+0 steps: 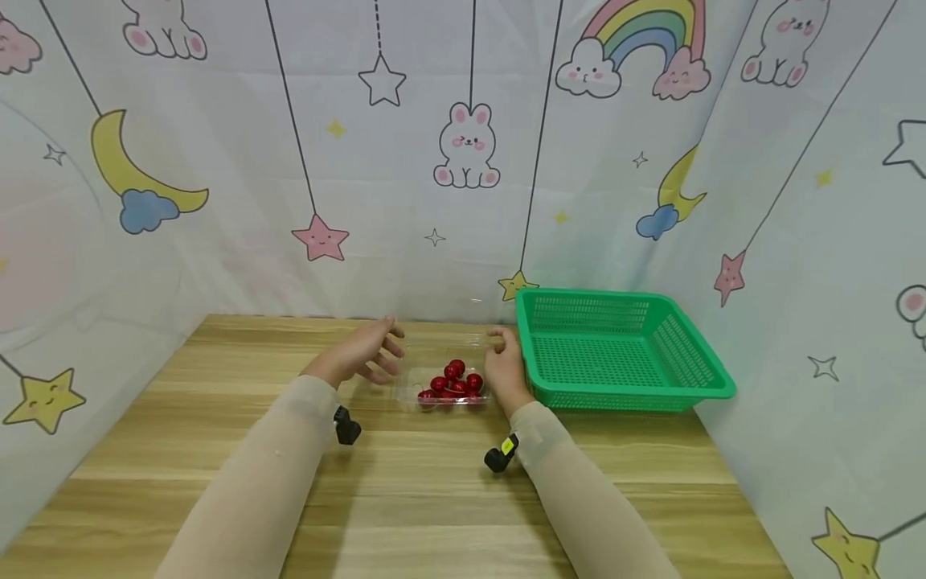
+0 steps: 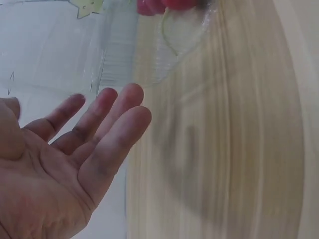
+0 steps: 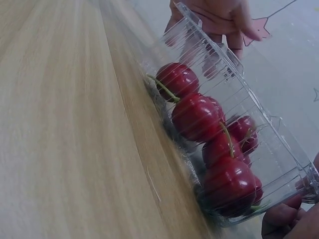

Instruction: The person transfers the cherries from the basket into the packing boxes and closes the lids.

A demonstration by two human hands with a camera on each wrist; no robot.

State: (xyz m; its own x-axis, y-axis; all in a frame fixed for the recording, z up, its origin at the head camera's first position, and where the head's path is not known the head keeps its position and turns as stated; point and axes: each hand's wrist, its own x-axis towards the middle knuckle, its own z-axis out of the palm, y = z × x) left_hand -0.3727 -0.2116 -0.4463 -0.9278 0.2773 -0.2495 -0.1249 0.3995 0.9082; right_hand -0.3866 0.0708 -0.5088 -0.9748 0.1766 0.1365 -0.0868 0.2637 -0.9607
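A clear plastic clamshell box (image 1: 405,394) holds several red cherries (image 1: 458,388), some with green stems, and rests on the wooden table. Its lid (image 1: 444,341) appears raised at the back. On the box's left, my left hand (image 1: 365,354) has its fingers spread and slightly bent, with nothing in the palm (image 2: 45,194). At the opposite side, my right hand (image 1: 506,374) holds the box's corner, its bent fingers (image 3: 281,216) against the plastic in the right wrist view. Most of that hand lies outside the right wrist view.
A green plastic basket (image 1: 535,386) stands just right of my right hand, with nothing seen inside. Behind the wooden table (image 1: 434,498) hangs a white patterned curtain (image 1: 405,185), which also runs along both sides.
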